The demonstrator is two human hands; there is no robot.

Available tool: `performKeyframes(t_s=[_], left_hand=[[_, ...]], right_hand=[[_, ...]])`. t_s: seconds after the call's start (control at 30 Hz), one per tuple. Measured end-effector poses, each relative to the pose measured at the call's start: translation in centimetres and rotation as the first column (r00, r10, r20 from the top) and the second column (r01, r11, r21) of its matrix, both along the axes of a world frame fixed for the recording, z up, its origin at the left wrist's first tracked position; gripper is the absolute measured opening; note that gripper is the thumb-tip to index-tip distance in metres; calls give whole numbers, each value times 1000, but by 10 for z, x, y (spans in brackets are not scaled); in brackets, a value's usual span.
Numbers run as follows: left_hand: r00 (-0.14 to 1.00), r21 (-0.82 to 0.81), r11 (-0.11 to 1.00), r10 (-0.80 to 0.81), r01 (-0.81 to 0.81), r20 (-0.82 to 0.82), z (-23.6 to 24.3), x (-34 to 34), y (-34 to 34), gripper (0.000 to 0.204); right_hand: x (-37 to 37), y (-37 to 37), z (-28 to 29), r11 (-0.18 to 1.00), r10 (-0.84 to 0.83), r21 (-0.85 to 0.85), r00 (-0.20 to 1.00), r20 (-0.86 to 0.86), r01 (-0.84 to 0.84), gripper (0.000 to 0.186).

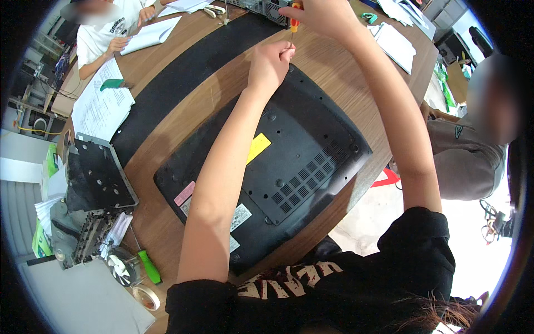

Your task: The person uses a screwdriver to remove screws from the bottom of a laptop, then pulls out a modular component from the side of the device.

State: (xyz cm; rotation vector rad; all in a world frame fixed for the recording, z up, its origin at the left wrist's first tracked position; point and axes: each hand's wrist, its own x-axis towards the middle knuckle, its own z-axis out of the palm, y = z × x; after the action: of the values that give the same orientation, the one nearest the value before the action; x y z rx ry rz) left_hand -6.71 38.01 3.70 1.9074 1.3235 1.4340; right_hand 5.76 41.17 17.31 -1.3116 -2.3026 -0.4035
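A black laptop (300, 150) lies bottom-up on the wooden table in front of me, its vent grid and screw holes showing. Beyond its far edge, my right hand (322, 19) grips a screwdriver (295, 23) with a red and yellow handle, shaft pointing down. My left hand (268, 67) is closed in a pinch at the lower end of that shaft. Whatever small thing may sit between those fingertips is too small to make out. My left forearm crosses over the laptop and covers part of its labels.
At the left are a dark metal panel (97, 175), a green-handled screwdriver (149, 267) and a tape roll (146, 298). A metal computer case (261, 8) stands at the far edge. One person handles papers (150, 36) across the table; another sits at the right.
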Motion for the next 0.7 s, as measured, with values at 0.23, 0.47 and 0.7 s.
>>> performKeyframes(t_s=[0.23,0.47,0.7], left_hand=[[1000,94,995,22,-23,12,-4,-1,-1,13],[1000,50,998,30,-30,5,-2,0,-3,13],[982,64,993,108,-99,-156,-2,0,-1,14]], right_hand=[[11,11,11,923,339,-219,938,72,-317,22],[16,9,28,813,540,-372,819,194,-448,13],[2,-7,19,974,215,-147,914,345,-174,33]])
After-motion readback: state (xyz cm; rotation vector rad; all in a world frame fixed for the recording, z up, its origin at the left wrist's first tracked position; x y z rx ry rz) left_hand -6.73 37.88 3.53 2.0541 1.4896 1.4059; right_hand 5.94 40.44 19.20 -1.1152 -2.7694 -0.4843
